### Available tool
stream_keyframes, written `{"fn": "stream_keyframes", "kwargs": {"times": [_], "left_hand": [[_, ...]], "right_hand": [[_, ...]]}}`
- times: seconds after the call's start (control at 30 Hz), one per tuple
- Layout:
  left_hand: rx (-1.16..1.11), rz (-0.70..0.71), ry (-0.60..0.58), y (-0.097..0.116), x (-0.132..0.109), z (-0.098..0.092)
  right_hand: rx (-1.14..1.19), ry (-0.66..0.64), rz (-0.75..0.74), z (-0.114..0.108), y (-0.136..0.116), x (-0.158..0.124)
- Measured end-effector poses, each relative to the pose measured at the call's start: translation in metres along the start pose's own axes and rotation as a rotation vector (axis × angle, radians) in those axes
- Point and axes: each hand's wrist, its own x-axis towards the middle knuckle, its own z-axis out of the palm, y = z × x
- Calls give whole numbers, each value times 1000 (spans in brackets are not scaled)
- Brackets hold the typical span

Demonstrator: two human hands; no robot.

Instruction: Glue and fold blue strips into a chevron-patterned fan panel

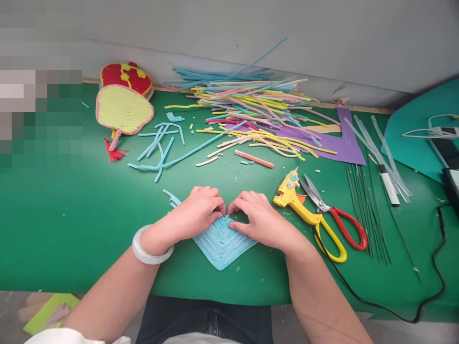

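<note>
A light blue piece made of chenille stems (pixel 223 246), bent into nested V shapes, lies on the table in front of me with its corner pointing my way. My left hand (pixel 204 210) rests over its left side, fingertips pinched at the inner tip of the V. From the other side, my right hand (pixel 256 215) meets it there, thumb and curled index finger on the innermost stem. The fingers partly cover that spot. Loose blue stem ends (pixel 171 197) stick out beyond my left hand.
A yellow glue gun (pixel 292 188) and scissors (pixel 322 205) lie to the right, the cord trailing forward. Behind is a heap of coloured chenille stems (pixel 251 102) over purple sheet (pixel 346 148). Two fan shapes (pixel 124 110), green wires (pixel 369 215), a marker (pixel 389 186) and glue sticks (pixel 390 157) lie around.
</note>
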Motion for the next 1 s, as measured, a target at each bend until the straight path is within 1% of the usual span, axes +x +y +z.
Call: {"fn": "stream_keyframes", "kwargs": {"times": [0.4, 0.57, 0.63, 0.7, 1.0], "left_hand": [[-30, 20, -3, -1, 0, 0], [0, -36, 54, -7, -1, -3], [19, -52, 49, -7, -1, -4], [11, -43, 33, -7, -2, -5], [-14, -14, 25, -6, -3, -4]], "right_hand": [[-1, -12, 16, -1, -2, 1], [-6, -2, 2, 0, 1, 0], [-9, -4, 2, 0, 1, 0], [-12, -4, 3, 0, 1, 0], [-16, 5, -5, 0, 1, 0]]}}
